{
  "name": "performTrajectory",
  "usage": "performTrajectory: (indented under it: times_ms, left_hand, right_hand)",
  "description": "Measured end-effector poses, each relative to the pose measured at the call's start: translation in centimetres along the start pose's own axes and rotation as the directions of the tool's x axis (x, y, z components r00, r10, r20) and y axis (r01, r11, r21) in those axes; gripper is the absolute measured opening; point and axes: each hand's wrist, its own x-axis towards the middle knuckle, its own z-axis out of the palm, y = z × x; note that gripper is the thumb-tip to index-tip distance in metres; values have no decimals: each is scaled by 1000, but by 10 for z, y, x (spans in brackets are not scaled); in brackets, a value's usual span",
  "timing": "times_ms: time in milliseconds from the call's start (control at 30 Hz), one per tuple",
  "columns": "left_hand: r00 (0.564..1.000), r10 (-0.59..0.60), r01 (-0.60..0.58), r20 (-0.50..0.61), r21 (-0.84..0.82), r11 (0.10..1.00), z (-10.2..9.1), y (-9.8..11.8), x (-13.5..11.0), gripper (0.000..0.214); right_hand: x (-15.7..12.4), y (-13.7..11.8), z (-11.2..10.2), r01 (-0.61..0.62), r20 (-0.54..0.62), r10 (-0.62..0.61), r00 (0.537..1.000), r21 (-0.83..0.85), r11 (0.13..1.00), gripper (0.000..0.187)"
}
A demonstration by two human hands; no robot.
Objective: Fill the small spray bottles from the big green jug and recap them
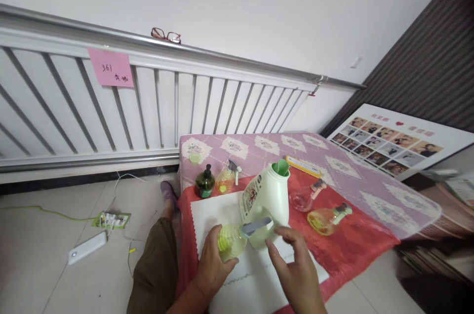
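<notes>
My left hand is wrapped round a small clear spray bottle of yellow-green liquid with a grey trigger head, held just above a white cloth. My right hand hovers beside it with fingers spread, near the trigger and the base of a large white jug with a green open spout. The jug stands on the cloth, tilted a little to the left.
On the red cloth lie two more spray bottles, a clear pink one and an amber one. A dark green pump bottle and a yellow sprayer stand behind. Radiator, floor cables and a power strip lie left.
</notes>
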Motion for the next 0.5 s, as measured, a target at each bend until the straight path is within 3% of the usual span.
performTrajectory:
  times_ms: [100, 200, 267, 400, 500]
  left_hand:
    - [1000, 18, -18, -6, 1, 1000, 0, -2, -1, 81]
    - [999, 42, -42, -9, 9, 999, 1, -4, -1, 81]
    - [999, 53, -53, -10, 12, 999, 1, -5, 0, 82]
    - [998, 58, -58, 0, 25, 998, 1, -6, 0, 82]
    - [998, 67, -68, 14, 42, 997, 1, -6, 1, 81]
  right_hand:
    - [31, -13, -12, 236, 241, -216, 946, -56, 970, 36]
    - [56, -29, -11, 345, 543, -248, 803, -82, 935, 41]
    - [65, -37, -7, 405, 674, -234, 700, -105, 908, 38]
    - [74, -46, 4, 534, 817, -192, 544, -161, 830, 27]
    - [77, -49, 9, 593, 861, -167, 481, -179, 785, 20]
